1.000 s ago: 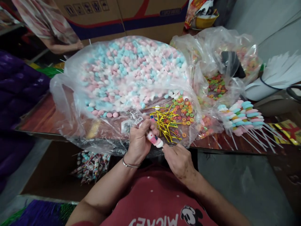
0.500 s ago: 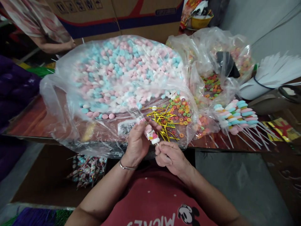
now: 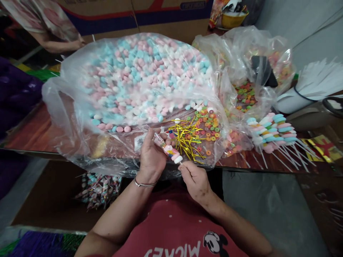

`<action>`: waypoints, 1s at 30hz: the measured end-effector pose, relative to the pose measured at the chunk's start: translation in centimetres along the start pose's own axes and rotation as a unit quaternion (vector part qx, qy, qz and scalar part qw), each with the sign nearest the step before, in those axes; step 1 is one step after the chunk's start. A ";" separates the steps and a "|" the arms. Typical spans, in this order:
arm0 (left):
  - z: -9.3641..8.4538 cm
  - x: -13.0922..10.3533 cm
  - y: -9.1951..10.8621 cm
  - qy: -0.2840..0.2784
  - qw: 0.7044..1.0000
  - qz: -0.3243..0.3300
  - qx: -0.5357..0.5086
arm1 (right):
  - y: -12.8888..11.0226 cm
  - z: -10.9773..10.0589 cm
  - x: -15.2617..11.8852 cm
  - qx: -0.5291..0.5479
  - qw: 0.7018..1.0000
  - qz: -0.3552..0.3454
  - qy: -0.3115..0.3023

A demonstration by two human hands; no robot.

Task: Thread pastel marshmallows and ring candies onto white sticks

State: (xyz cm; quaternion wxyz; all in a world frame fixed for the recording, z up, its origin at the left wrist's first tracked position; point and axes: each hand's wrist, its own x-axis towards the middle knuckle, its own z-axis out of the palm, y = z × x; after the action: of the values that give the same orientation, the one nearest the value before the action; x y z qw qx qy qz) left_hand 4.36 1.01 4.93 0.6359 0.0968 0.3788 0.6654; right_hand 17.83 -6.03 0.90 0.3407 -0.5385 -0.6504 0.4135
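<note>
A marshmallow skewer (image 3: pixel 171 151) with pink, white and yellow pieces slants between my hands, its upper part inside a clear wrapper. My left hand (image 3: pixel 153 157) cradles the wrapped end, thumb raised on one side and fingers behind it. Below the lowest white marshmallow, my right hand (image 3: pixel 195 178) pinches the thin white stick. Just beyond the skewer lies a loose pile of gold twist ties (image 3: pixel 186 137). Colourful ring candies (image 3: pixel 207 123) are scattered to the right of the ties.
A large clear bag of pastel marshmallows (image 3: pixel 144 75) covers much of the table. Finished-looking marshmallow skewers (image 3: pixel 276 132) are stacked at right, near a container of white sticks (image 3: pixel 289 100). Below left, a cardboard box (image 3: pixel 50 200) holds wrapped skewers. Another person's arm (image 3: pixel 57 44) shows at upper left.
The left hand has opened somewhat and shifted slightly left, and the clear wrapper now sits lower around the skewer. The right hand still pinches the stick.
</note>
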 end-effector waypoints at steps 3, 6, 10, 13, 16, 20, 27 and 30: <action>-0.1 0.2 -0.2 0.001 0.999 0.005 0.036 | -0.3 -0.1 -0.2 -0.014 0.999 -0.021 -0.023; -0.3 0.2 -0.7 -0.022 0.998 -0.037 0.035 | -0.5 -0.1 -0.2 -0.048 0.997 -0.061 -0.028; -0.5 -0.6 -1.7 -0.071 0.991 -0.114 0.016 | -0.3 0.1 0.2 -0.182 0.971 -0.154 0.026; -0.6 -1.1 -2.3 -0.093 0.989 -0.116 0.022 | -0.1 0.3 0.2 -0.186 0.971 -0.148 0.036; -0.9 -1.3 -2.5 -0.096 0.989 -0.112 0.018 | 0.0 0.1 0.0 -0.031 0.999 -0.038 0.000; -1.9 -1.4 -2.6 -0.057 0.995 -0.057 0.055 | -0.1 -0.2 0.0 0.191 0.977 0.096 -0.016; -2.2 -1.0 -2.0 -0.073 0.995 -0.065 0.036 | -0.7 -0.3 0.0 0.230 0.965 0.112 -0.065; -2.0 -0.4 -1.4 -0.078 0.994 -0.073 -0.005 | -1.2 -0.4 0.0 0.266 0.948 0.138 -0.104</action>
State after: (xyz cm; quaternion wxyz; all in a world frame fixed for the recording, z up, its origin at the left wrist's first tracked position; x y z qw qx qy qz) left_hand 4.27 -0.21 2.85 0.7111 0.1175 0.3306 0.6093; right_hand 17.65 -6.01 2.14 0.3416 -0.4672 -0.4676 0.6682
